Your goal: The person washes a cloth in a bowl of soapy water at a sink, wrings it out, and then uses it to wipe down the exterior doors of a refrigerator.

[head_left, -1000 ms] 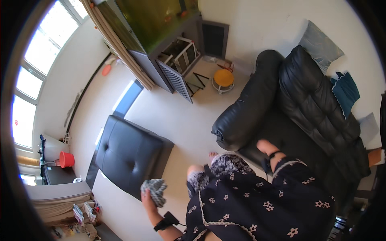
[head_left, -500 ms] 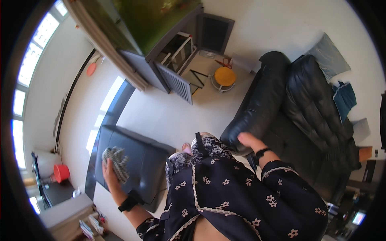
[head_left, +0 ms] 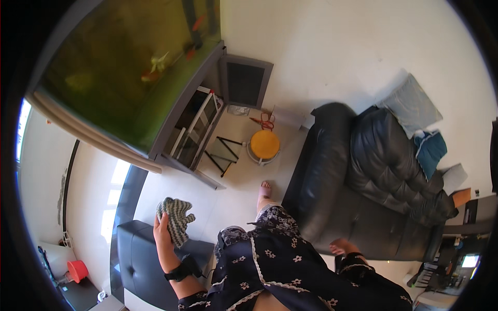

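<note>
My left hand (head_left: pixel 162 234) is raised over the dark padded ottoman (head_left: pixel 139 254), its fingers closed on a crumpled grey-green and white striped knitted cloth (head_left: pixel 179 218). The cloth hangs out past my fingers on the side toward the room. My right hand (head_left: pixel 342 247) is low at my side, close to the black leather sofa (head_left: pixel 319 176). Nothing shows in it, and its fingers are loosely apart. Ahead of me stands a large fish tank (head_left: pixel 114 103) with green water and orange fish, on a grey cabinet (head_left: pixel 187 127) with its door swung out.
A yellow-topped round stool (head_left: pixel 265 144) stands beyond my foot, with red-handled scissors (head_left: pixel 266 121) behind it. A small black-framed glass piece (head_left: pixel 224 153) is beside the cabinet. Cushions (head_left: pixel 412 106) lie along the sofa. A red bucket (head_left: pixel 78 270) is at the far left.
I have moved forward, so the fish tank, cabinet and stool appear nearer. My left hand carries the cloth past the ottoman. My right hand has dropped back toward my side.
</note>
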The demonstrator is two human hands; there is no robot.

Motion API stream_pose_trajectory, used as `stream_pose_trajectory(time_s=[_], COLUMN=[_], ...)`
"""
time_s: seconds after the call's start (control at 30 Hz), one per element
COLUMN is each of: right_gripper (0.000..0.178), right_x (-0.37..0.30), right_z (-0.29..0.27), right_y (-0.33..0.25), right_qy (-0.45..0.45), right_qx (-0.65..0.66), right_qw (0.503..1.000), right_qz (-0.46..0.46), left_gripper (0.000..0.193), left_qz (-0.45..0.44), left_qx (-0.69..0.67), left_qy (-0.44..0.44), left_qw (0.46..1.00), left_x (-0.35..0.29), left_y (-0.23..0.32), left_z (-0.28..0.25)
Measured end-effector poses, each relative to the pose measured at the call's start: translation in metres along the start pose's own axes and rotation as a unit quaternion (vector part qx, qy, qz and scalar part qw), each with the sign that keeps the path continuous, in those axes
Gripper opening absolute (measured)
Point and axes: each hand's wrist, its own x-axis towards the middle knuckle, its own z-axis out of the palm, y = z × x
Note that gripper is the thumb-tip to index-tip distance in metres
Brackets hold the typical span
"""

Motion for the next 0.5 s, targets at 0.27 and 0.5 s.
stream_pose_trajectory(time_s=[0.27,0.5], right_gripper=[0.028,0.026], right_x=[-0.039,-0.124], right_z=[-0.295,-0.189], right_y=[-0.3,-0.603], right_qy=[0.404,0.317], right_qx=[-0.552,-0.308], right_qw=[0.669,0.707], right_qz=[-0.29,-0.553], left_gripper=[0.036,0.04], left_qz=[0.025,0.018], left_qx=[-0.021,-0.066], left_qy=[0.051,0.114], left_qw=[0.998,0.991], left_x=[0.072,0.1], left_y=[-0.002,0.024], left_z=[0.104,0.128])
